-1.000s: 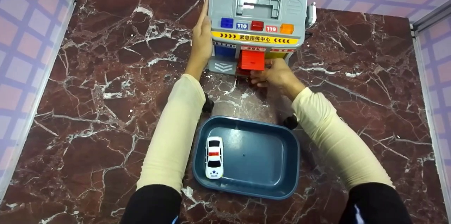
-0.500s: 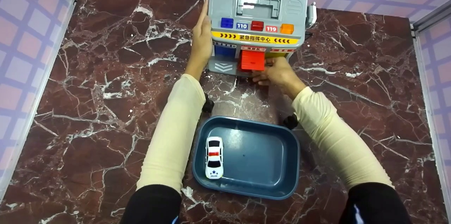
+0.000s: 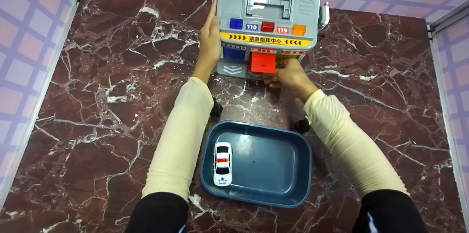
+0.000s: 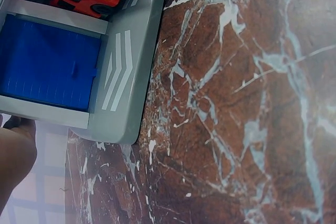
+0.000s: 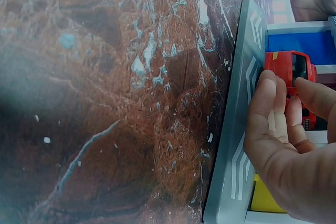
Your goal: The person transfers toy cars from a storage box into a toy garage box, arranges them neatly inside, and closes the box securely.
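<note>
A grey toy station [image 3: 269, 9] with a carry handle and coloured buttons stands at the back. My left hand [image 3: 210, 40] lies along its left side, fingers straight; part of it shows in the left wrist view beside the blue door [image 4: 50, 61]. Under the raised red door [image 3: 262, 63], my right hand [image 3: 291, 75] reaches to the middle bay. The right wrist view shows its curled fingers and thumb around the front of a red toy car [image 5: 282, 65]. The car sits in the bay mouth on the grey ramp [image 4: 123, 87], hidden from the head view by the red door.
A dark blue tray [image 3: 306, 169] lies near the person, with a white toy police car [image 3: 222, 178] at its left side. A yellow door [image 5: 265, 198] closes the right bay. Patterned panels [image 3: 33, 42] border the marbled table [image 3: 110, 123].
My right hand has shifted slightly inward with the red toy car, which has slid farther into the bay and out of the head view. The left hand stays against the station.
</note>
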A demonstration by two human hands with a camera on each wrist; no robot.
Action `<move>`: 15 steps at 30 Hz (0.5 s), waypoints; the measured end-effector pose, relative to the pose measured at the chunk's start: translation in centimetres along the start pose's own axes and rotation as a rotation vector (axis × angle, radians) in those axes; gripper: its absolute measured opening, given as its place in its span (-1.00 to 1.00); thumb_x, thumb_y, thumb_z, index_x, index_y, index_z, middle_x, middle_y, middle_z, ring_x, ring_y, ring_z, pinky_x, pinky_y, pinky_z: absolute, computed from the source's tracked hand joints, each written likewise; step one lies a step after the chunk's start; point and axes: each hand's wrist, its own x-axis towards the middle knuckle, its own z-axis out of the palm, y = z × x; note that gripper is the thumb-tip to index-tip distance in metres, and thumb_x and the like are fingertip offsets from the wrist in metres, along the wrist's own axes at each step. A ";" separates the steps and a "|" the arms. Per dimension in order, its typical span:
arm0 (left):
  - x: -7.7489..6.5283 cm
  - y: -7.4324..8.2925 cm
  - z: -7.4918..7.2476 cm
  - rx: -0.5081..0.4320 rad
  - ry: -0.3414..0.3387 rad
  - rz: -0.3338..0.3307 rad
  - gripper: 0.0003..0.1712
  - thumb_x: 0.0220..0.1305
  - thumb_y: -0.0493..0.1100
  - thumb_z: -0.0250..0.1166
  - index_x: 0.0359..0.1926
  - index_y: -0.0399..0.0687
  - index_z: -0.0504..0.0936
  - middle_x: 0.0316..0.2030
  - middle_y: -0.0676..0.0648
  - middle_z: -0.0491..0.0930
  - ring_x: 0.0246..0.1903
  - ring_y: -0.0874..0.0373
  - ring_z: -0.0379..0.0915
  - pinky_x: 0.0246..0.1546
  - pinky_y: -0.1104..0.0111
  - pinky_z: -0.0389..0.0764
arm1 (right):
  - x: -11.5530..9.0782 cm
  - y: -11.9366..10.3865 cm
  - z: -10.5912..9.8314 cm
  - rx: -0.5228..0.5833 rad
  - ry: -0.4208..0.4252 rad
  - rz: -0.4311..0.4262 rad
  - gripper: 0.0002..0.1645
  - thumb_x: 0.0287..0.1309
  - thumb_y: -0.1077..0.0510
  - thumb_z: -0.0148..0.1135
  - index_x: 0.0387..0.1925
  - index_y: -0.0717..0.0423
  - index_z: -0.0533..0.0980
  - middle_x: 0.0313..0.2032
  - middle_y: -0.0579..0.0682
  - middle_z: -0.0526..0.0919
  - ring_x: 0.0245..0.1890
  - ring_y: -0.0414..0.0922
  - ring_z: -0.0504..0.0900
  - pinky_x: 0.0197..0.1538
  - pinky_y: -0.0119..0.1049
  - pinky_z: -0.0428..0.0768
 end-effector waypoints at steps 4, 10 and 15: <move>-0.7 1.2 0.1 -0.006 -0.007 0.020 -0.42 0.64 -0.16 -0.30 0.59 0.08 -0.01 0.57 0.04 0.01 0.15 0.32 0.45 0.24 0.68 0.30 | 0.0 0.0 0.0 -0.002 0.004 0.000 -0.60 0.35 0.38 0.15 0.18 0.22 0.40 -0.05 0.18 0.62 -0.43 -0.10 0.70 -0.29 -0.30 0.74; -1.4 2.4 0.1 -0.014 -0.011 0.066 -0.43 0.63 -0.23 -0.32 0.58 -0.09 0.00 0.58 -0.03 -0.04 0.51 0.31 -0.05 0.41 0.69 -0.03 | 0.0 -0.2 0.2 -0.012 0.015 0.011 -0.64 0.36 0.34 0.15 0.16 0.26 0.42 -0.08 0.17 0.63 -0.43 -0.10 0.71 -0.25 -0.27 0.76; -1.4 2.3 0.1 -0.003 -0.012 0.046 -0.43 0.64 -0.20 -0.32 0.59 -0.04 0.00 0.58 0.00 -0.04 0.44 0.29 0.13 0.40 0.68 0.03 | -0.1 -0.4 0.2 -0.026 0.023 0.022 -0.66 0.37 0.31 0.16 0.14 0.25 0.45 -0.11 0.21 0.68 -0.41 -0.09 0.72 -0.21 -0.23 0.76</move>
